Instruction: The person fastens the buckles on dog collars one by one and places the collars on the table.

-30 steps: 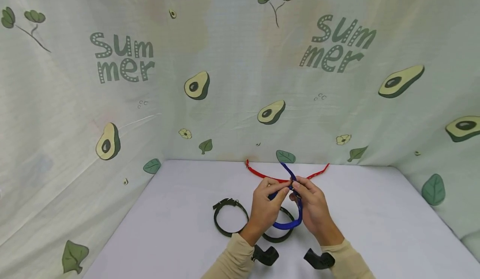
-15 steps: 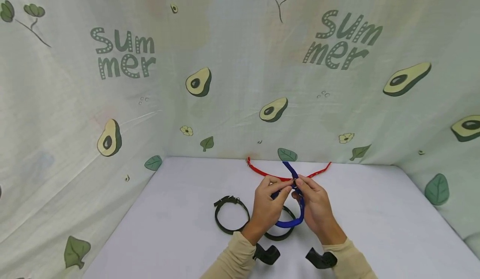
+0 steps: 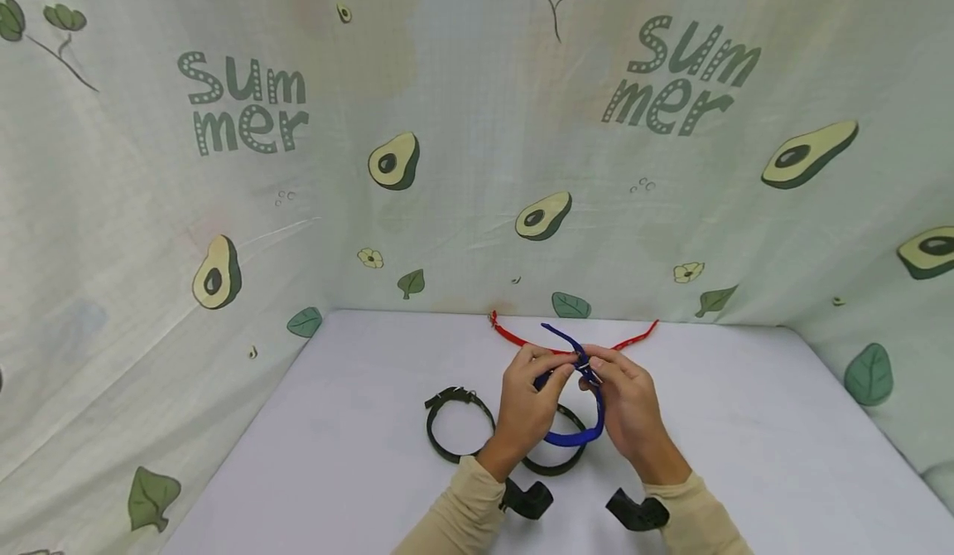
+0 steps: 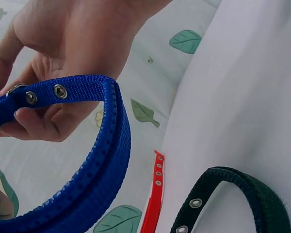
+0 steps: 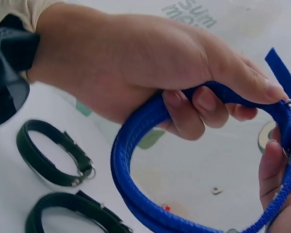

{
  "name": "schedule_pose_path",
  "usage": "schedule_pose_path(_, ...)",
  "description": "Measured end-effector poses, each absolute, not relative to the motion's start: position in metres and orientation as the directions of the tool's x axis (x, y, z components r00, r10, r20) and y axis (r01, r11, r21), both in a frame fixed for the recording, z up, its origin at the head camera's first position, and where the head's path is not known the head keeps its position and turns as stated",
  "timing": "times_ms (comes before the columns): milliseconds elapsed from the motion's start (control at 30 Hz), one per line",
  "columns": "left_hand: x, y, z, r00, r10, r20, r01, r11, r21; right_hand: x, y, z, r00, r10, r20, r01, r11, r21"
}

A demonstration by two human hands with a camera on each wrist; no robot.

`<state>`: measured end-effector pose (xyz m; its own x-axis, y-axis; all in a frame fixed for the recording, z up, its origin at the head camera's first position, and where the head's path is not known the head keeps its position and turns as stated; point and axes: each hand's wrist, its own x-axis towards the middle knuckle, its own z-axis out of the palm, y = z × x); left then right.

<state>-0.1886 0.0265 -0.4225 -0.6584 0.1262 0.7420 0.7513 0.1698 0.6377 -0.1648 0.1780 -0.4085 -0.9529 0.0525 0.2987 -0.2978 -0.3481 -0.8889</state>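
Note:
A blue pet collar [image 3: 572,439] is held up off the table in a loop, its free strap end pointing up and left. My left hand [image 3: 522,402] pinches it from the left near the metal buckle [image 3: 584,366]. Opposite, my right hand [image 3: 632,410] grips the strap beside the buckle with thumb and fingers. Metal eyelets show along the blue strap [image 4: 117,145] in the left wrist view. In the right wrist view, a thumb presses the strap by the buckle while other fingers curl round the loop [image 5: 120,155]. Fingers partly hide how strap and buckle meet.
Two dark green collars lie looped on the white table [image 3: 343,422]: one left of my hands [image 3: 431,432], the other under the blue collar [image 3: 550,470]. A red collar [image 3: 636,340] lies stretched out at the back edge, before a printed cloth backdrop [image 3: 462,240].
The blue strap's free end has swung left and bends more, and the buckle shows more plainly between my fingers. Both hands stay in nearly the same place; the view has shifted slightly.

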Motion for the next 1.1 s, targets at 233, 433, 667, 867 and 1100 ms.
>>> schedule_pose_path(233, -0.192, 0.022, -0.419, -0.651, 0.147, 0.745, 0.758, 0.173, 0.629, -0.166, 0.188, -0.407, -0.876, -0.025, 0.481, -0.482, 0.077, -0.873)
schedule_pose_path(433, -0.195, 0.022, -0.419, -0.674, 0.187, 0.715, 0.739, 0.181, 0.649, -0.167, 0.194, -0.408, -0.828, -0.085, 0.555, -0.554, 0.279, -0.784)
schedule_pose_path(667, -0.192, 0.023, -0.423, -0.755, 0.189, 0.628, 0.654, 0.148, 0.742, -0.167, 0.194, -0.408, -0.833, -0.112, 0.542, -0.54, 0.375, -0.753)
schedule_pose_path(867, -0.192, 0.023, -0.421, -0.841, 0.169, 0.514, 0.511, -0.065, 0.857, -0.164, 0.189, -0.406, -0.851, -0.1, 0.515, -0.512, 0.37, -0.775)
schedule_pose_path(1100, -0.193, 0.019, -0.418, -0.883, 0.139, 0.448, 0.439, -0.092, 0.894, -0.155, 0.178, -0.395, -0.868, -0.021, 0.495, -0.468, 0.363, -0.806)
